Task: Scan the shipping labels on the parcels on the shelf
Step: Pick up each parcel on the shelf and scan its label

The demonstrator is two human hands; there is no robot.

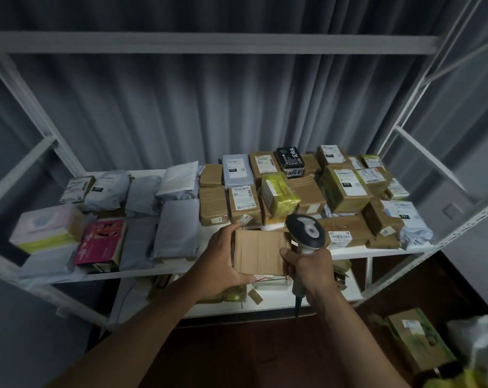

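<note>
- A person stands before a white metal shelf [164,271] stacked with parcels, holding a plain cardboard box [259,252] just above the shelf's front edge.
- The left hand [221,260] grasps the box at its left end, fingers curled over the far top edge and thumb tucked beneath the near one; its grip is clenched on the carton.
- The box shows a bare brown face to the camera, its long axis running left to right; no label is visible on that face.
- The right hand [311,271] wraps around the grey handle of a handheld barcode scanner [307,233], while its thumb rests against the box's right end.
- The scanner stands roughly upright, handle down, its dark head tipped away from the camera toward the shelf; a cable trails below the fist.
- Behind the box, brown taped cartons [345,189] carrying white shipping labels fill the right half of the shelf, with a yellow-green packet [279,193] and a black box [290,162] among them.
- Grey poly mailers [175,225] and a pink box [102,242] lie on the left half.
- More parcels sit on the lower tier, and a green-printed carton [416,338] rests on the dark floor at right.
</note>
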